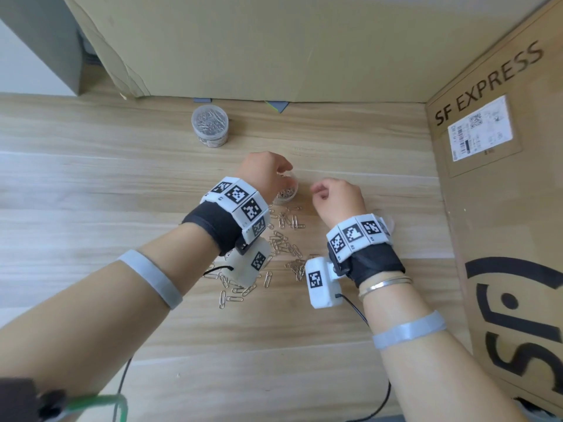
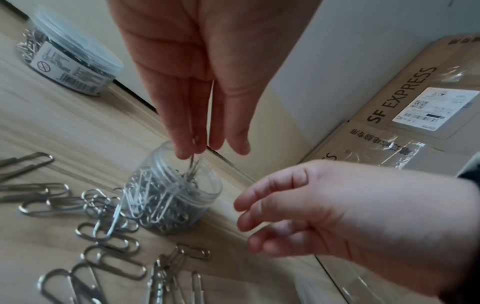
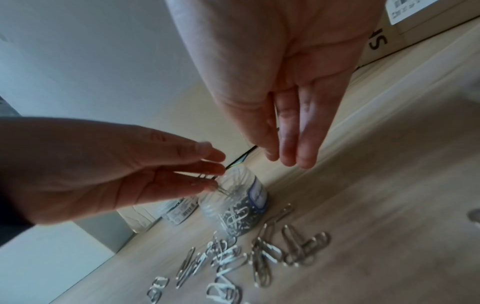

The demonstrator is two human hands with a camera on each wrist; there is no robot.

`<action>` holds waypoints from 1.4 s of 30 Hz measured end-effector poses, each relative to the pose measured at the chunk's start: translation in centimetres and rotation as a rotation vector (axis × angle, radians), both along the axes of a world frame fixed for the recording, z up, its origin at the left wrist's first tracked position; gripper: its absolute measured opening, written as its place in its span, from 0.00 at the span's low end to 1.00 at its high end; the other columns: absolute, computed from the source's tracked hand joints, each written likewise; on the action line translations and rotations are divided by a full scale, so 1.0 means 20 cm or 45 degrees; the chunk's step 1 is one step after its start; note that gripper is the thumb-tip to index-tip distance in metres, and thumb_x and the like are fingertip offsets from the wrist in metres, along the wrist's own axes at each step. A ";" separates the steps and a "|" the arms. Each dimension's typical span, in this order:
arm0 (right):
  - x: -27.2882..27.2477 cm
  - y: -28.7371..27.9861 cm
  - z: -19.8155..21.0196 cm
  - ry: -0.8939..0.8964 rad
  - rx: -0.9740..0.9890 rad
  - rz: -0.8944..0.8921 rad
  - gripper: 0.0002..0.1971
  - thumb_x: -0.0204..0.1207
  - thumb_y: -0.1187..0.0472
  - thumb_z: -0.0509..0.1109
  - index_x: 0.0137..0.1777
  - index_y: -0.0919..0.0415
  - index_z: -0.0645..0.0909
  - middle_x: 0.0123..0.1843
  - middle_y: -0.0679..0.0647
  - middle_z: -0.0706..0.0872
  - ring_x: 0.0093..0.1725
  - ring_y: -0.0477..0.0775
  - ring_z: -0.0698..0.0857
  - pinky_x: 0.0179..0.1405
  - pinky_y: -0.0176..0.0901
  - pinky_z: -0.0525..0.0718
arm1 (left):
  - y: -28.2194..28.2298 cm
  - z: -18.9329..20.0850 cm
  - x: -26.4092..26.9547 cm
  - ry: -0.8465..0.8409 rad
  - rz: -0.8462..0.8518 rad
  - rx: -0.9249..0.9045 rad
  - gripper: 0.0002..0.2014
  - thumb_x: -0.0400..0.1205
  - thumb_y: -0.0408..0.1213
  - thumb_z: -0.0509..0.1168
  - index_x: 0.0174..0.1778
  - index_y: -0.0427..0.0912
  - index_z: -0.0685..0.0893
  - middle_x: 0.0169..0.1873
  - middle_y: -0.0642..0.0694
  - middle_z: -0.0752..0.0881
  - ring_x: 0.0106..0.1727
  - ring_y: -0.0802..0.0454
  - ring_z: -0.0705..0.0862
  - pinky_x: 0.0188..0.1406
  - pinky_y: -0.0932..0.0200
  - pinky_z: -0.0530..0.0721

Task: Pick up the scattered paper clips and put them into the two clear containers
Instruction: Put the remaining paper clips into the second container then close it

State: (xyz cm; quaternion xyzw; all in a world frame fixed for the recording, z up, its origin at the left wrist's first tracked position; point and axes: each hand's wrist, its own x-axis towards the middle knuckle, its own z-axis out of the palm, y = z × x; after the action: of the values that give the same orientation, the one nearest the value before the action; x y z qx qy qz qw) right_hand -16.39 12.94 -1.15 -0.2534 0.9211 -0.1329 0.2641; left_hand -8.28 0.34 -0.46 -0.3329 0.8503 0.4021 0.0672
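A small open clear jar (image 1: 288,194) (image 2: 179,207) (image 3: 241,207), partly filled with paper clips, stands on the wooden table (image 1: 91,178). My left hand (image 1: 268,175) (image 2: 205,148) (image 3: 210,172) hovers right over its mouth, fingers pointing down and pinching a few clips that hang into the opening. My right hand (image 1: 323,193) (image 2: 249,226) (image 3: 288,158) floats just right of the jar with relaxed fingers, and no clip plainly shows in it. Several loose paper clips (image 1: 283,242) (image 2: 109,236) (image 3: 272,251) lie scattered in front of the jar. A second clear jar (image 1: 210,126) (image 2: 67,59) (image 3: 179,211), lidded and full, stands farther back on the left.
A large cardboard box (image 1: 243,41) closes off the back of the table. An SF Express box (image 1: 502,208) walls the right side. A clear round piece (image 1: 387,220) lies partly hidden behind my right wrist. Bare wood spreads to the left and front.
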 end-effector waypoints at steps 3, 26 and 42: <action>0.03 0.01 -0.03 -0.022 0.042 0.033 0.16 0.78 0.65 0.60 0.58 0.52 0.86 0.58 0.52 0.89 0.59 0.55 0.86 0.59 0.42 0.82 | 0.00 0.02 0.00 0.002 0.005 0.017 0.15 0.83 0.42 0.62 0.62 0.43 0.84 0.61 0.43 0.87 0.62 0.45 0.83 0.60 0.57 0.78; 0.28 0.08 -0.09 0.017 0.109 0.173 0.13 0.77 0.66 0.64 0.60 0.57 0.81 0.63 0.55 0.82 0.58 0.57 0.84 0.59 0.45 0.82 | 0.10 -0.17 0.37 -0.300 -0.270 -0.033 0.22 0.78 0.25 0.60 0.66 0.49 0.80 0.64 0.43 0.77 0.65 0.42 0.78 0.66 0.49 0.79; 0.45 0.04 -0.07 -0.179 0.195 0.073 0.16 0.79 0.62 0.60 0.66 0.62 0.74 0.66 0.61 0.78 0.63 0.59 0.80 0.58 0.42 0.75 | 0.16 -0.19 0.46 -0.232 -0.205 -0.059 0.22 0.78 0.30 0.65 0.70 0.45 0.76 0.68 0.41 0.74 0.65 0.42 0.78 0.69 0.54 0.75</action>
State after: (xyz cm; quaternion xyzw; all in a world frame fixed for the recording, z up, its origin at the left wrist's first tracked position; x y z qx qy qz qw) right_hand -7.30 13.80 -2.58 -0.2487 0.9001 -0.0719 0.3504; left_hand 0.84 3.48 -4.32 -0.3000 0.8737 0.3439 0.1686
